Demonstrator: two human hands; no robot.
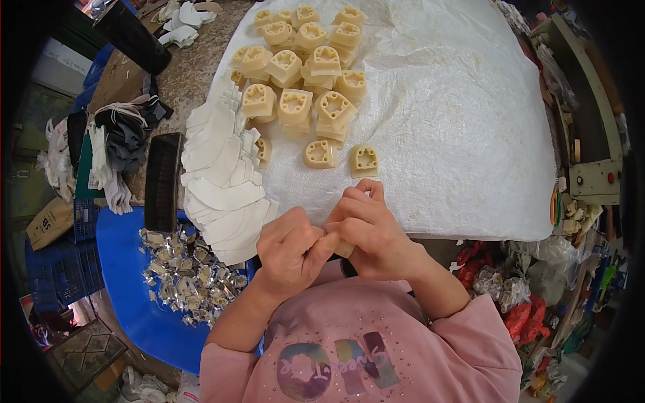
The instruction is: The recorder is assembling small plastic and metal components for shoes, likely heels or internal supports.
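Close to my body, both hands are closed and meet over a small beige piece, which looks like a shoe heel and is mostly hidden by the fingers. My left hand pinches at its left side. Curled round it from the right is my right hand, with its knuckles raised. Just beyond the right hand, a single beige shoe heel stands on the white sheet, and another heel is to its left. Several more heels are stacked farther back, U-shaped on top with small holes.
White curved cut pieces overlap along the left of the white woven sheet. A black brush lies beside them. At lower left, a blue tub holds shiny metallic scraps. A dark cylinder stands at the back left.
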